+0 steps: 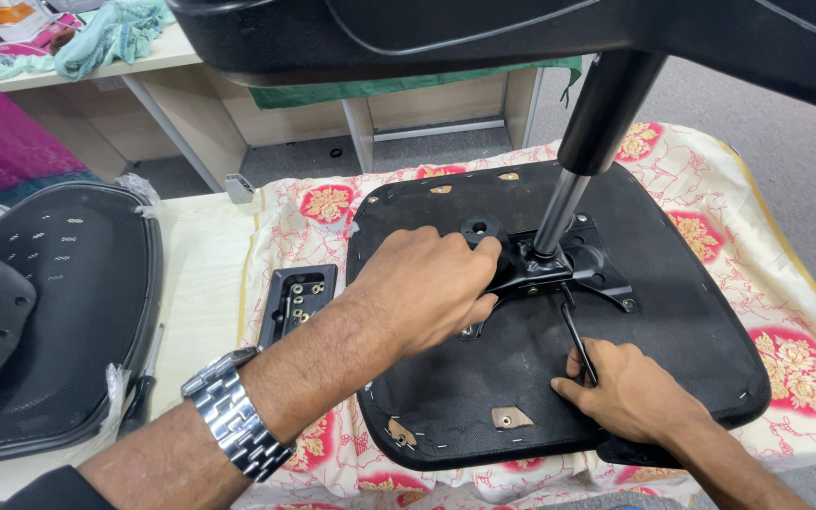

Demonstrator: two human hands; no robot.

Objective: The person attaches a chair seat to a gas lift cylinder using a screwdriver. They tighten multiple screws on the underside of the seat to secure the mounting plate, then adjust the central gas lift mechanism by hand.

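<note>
Gripping black metal mechanism plate (559,274), left hand (427,283) closed over its left edge. Right hand (630,387) pinches thin black lever (573,335) running from plate toward seat front. Plate sits at centre of upturned chair seat (682,321), gas cylinder (583,156) rising from it. Seat lies on floral cloth (786,283) over table (195,283). Mesh backrest (59,302), screwdriver (139,397), small bracket (297,300) left of seat.
</note>
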